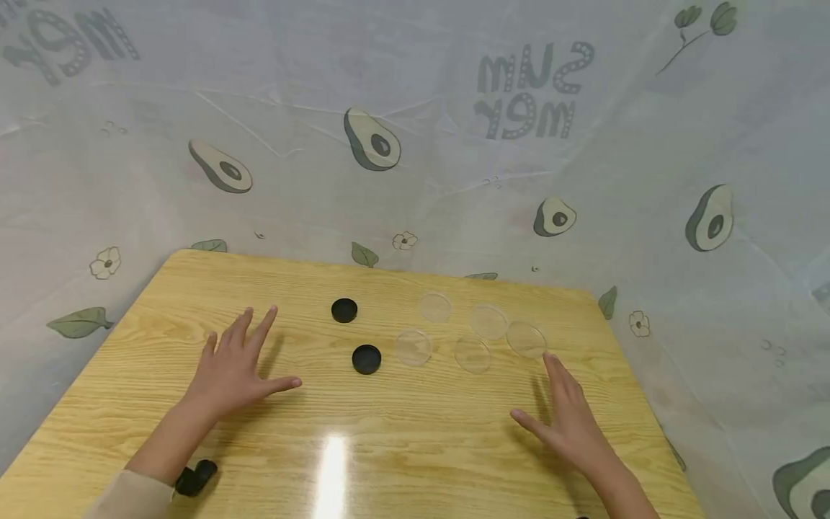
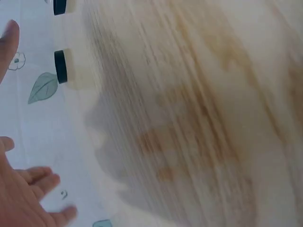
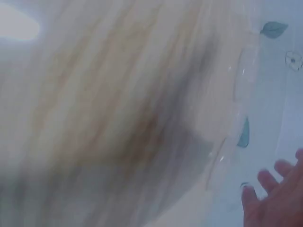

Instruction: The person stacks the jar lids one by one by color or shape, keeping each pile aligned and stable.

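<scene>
My left hand (image 1: 230,371) hovers over the left part of the table with its fingers spread, holding nothing. To its right lie two small black round lids or dishes, a far one (image 1: 344,310) and a nearer one (image 1: 367,359). My right hand (image 1: 570,418), also spread and holding nothing, is over the right part. Its fingertips overlap the edge of the rightmost clear round disc (image 1: 527,339) in the head view. Several more clear discs lie left of that one, among them a near one (image 1: 413,347) and a far one (image 1: 435,307). In the left wrist view a black dish (image 2: 61,66) shows edge-on.
The wooden table (image 1: 279,461) ends at a pale curtain (image 1: 292,86) printed with avocados and leaves, which hangs behind it and at both sides. A black strap or device (image 1: 196,478) shows at the left wrist. A bright glare lies on the table's near middle.
</scene>
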`<act>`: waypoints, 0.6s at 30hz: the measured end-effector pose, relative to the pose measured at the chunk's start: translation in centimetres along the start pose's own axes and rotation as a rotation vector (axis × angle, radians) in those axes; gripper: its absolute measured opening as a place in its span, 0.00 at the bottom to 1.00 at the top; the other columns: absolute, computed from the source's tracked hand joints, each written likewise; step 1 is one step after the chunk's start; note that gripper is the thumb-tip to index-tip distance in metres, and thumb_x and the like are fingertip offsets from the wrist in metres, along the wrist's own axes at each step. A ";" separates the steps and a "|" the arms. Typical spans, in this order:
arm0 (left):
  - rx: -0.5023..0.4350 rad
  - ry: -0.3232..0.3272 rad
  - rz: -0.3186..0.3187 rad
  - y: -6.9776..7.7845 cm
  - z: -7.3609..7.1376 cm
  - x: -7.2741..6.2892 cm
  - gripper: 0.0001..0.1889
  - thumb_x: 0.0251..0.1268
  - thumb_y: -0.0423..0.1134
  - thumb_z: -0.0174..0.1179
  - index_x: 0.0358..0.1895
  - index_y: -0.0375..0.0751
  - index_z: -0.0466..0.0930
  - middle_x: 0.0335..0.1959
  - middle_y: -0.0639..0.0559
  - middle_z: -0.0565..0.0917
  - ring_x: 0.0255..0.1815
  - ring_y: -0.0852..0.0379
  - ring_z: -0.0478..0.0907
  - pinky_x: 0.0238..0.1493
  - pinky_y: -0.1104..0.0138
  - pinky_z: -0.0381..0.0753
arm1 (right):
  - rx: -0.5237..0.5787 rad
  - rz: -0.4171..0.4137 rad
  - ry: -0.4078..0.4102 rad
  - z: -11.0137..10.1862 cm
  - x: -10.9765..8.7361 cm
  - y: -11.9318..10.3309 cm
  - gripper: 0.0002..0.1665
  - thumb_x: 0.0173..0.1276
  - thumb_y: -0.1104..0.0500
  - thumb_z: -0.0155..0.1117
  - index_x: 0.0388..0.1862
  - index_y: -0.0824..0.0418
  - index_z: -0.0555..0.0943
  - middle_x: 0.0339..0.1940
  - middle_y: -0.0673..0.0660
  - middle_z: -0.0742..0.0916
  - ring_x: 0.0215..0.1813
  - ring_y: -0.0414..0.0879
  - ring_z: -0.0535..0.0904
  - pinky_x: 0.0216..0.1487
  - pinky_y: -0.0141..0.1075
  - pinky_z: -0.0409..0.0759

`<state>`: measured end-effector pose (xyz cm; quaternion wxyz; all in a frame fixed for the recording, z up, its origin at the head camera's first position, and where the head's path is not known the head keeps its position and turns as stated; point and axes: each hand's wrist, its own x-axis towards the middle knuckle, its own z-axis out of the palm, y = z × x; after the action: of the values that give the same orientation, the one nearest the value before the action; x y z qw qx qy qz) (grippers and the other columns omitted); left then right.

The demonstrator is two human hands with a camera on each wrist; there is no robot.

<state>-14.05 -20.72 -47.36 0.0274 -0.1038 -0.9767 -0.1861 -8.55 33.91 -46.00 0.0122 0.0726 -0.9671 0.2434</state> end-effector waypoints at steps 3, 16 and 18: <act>-0.084 -0.030 0.030 0.2 -0.2 0.5 0.69 0.52 0.77 0.69 0.87 0.49 0.39 0.80 0.24 0.56 0.74 0.20 0.63 0.66 0.27 0.65 | 0.140 -0.055 -0.026 0.2 0.8 -0.9 0.69 0.65 0.43 0.78 0.88 0.58 0.42 0.84 0.73 0.56 0.80 0.76 0.54 0.67 0.78 0.60; -0.393 -0.118 0.196 1.8 0.7 2.6 0.42 0.66 0.51 0.73 0.74 0.28 0.69 0.70 0.32 0.76 0.69 0.29 0.74 0.66 0.38 0.75 | 0.352 -0.223 -0.099 3.8 5.2 -5.6 0.46 0.68 0.54 0.77 0.77 0.67 0.66 0.74 0.68 0.75 0.73 0.63 0.73 0.71 0.56 0.73; -0.402 -0.121 0.218 2.2 0.9 3.1 0.39 0.66 0.49 0.73 0.73 0.29 0.71 0.68 0.33 0.78 0.68 0.30 0.75 0.65 0.39 0.76 | 0.376 -0.238 -0.131 4.6 5.9 -6.8 0.43 0.69 0.55 0.76 0.76 0.69 0.67 0.72 0.69 0.76 0.72 0.63 0.74 0.71 0.55 0.74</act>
<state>-16.63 -17.76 -47.09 -0.0327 -0.2229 -0.9028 -0.3664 -13.36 25.03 -46.52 -0.0358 0.2029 -0.8882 0.4108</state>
